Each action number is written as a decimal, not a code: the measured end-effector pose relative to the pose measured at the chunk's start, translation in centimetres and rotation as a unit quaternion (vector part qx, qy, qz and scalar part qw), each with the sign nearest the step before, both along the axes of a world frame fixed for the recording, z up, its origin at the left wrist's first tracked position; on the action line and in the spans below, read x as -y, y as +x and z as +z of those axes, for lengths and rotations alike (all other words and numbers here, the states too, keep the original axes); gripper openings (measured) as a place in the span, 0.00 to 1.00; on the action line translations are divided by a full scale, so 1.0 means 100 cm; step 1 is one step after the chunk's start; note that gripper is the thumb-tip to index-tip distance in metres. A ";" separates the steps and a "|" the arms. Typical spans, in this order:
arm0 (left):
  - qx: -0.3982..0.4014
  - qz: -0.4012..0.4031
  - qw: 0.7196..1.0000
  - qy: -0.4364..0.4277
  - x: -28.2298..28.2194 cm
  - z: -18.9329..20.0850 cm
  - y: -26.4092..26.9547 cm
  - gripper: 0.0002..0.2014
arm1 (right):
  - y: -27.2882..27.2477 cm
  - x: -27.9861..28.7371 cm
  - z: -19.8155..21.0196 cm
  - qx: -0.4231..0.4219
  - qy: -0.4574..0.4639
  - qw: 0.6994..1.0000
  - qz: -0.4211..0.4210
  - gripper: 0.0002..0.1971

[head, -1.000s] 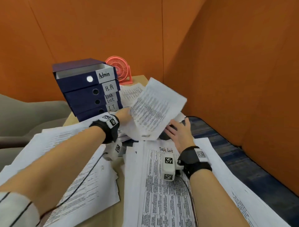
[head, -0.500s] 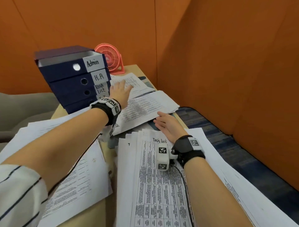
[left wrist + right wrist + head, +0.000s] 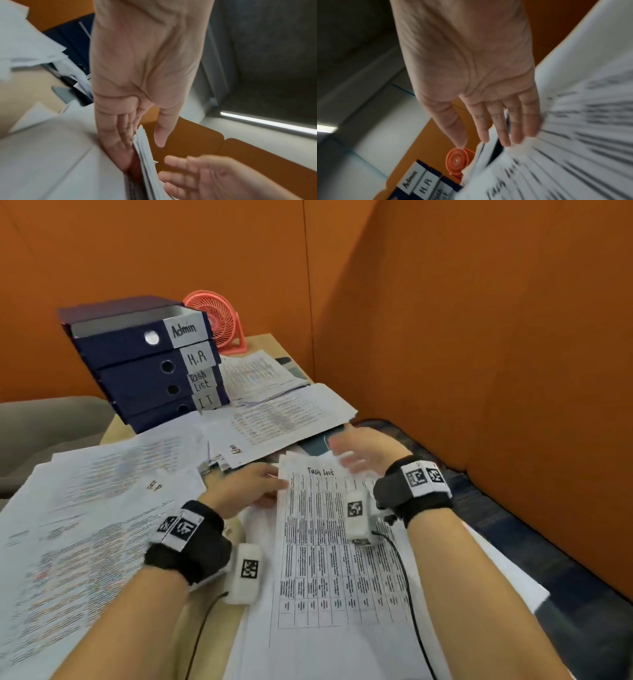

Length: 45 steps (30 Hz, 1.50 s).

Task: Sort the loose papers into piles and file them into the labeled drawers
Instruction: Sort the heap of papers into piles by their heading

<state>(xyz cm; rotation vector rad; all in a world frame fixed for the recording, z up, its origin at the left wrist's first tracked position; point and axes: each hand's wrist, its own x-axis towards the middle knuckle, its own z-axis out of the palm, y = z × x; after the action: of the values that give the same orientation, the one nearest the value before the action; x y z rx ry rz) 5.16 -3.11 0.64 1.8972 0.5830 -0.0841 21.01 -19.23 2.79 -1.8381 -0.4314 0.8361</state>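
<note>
Four stacked dark blue drawers [image 3: 144,371] carry the labels Admin, H.R, Task List and I.T; the top Admin drawer [image 3: 130,325] is pulled out. A Task List pile [image 3: 329,559] lies in the middle, with an H.R pile [image 3: 102,508] to its left and more sheets [image 3: 284,416] behind. My left hand [image 3: 250,487] is at the Task List pile's left edge. Its straight fingers [image 3: 116,142] lie against the stack's side [image 3: 145,155], thumb apart. My right hand [image 3: 359,453] hovers, blurred, over the pile's far end, fingers [image 3: 501,121] straight.
A coral desk fan [image 3: 219,320] stands behind the drawers at the back of the wooden table [image 3: 270,344]. Orange partition walls [image 3: 479,337] close in the back and right. A dark blue patterned seat [image 3: 513,525] runs along the right; a grey chair [image 3: 41,426] is at the left.
The sheet my left hand held up a second ago now lies on the back papers. That hand has pulled back to the Task List pile's left edge. My right hand lifted slightly over the pile.
</note>
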 end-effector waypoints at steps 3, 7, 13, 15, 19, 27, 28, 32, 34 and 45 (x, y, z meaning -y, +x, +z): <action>0.029 -0.028 0.985 -0.167 -0.002 -0.009 -0.003 0.15 | -0.006 0.000 -0.040 -0.020 0.089 0.996 0.023 0.25; 0.052 -0.064 0.972 -0.218 -0.005 -0.019 -0.005 0.17 | -0.014 -0.009 -0.053 -0.009 0.173 0.984 0.048 0.24; 0.089 -0.049 0.956 -0.275 -0.009 -0.034 -0.007 0.18 | -0.011 -0.006 -0.062 0.052 0.195 0.979 0.038 0.16; 0.102 -0.050 0.945 -0.308 -0.011 -0.038 -0.008 0.19 | -0.012 -0.004 -0.062 0.083 0.185 0.978 0.044 0.16; 0.119 -0.051 0.931 -0.342 -0.014 -0.042 -0.009 0.20 | -0.011 -0.003 -0.063 0.142 0.201 0.969 0.019 0.19; 0.166 -0.033 0.917 -0.360 -0.018 -0.051 -0.008 0.32 | -0.013 -0.002 -0.053 0.076 0.290 0.945 -0.133 0.15; 0.169 -0.036 0.917 -0.359 -0.019 -0.052 -0.009 0.34 | -0.009 0.003 -0.054 0.073 0.305 0.933 -0.176 0.14; 0.173 -0.051 0.917 -0.356 -0.019 -0.052 -0.007 0.34 | -0.002 0.014 -0.057 0.041 0.336 0.904 -0.261 0.18; 0.168 -0.061 0.915 -0.360 -0.017 -0.050 -0.008 0.33 | -0.006 0.009 -0.055 0.034 0.328 0.918 -0.221 0.16; 0.252 0.035 0.939 -0.232 -0.017 -0.051 -0.006 0.14 | -0.003 0.007 -0.056 0.096 0.266 0.942 -0.181 0.19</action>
<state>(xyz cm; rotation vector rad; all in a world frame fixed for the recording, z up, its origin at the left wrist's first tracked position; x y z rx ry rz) 4.54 -1.42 -4.50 1.3604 0.2463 0.2834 20.70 -19.89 -2.85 -1.4282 -0.3794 0.2499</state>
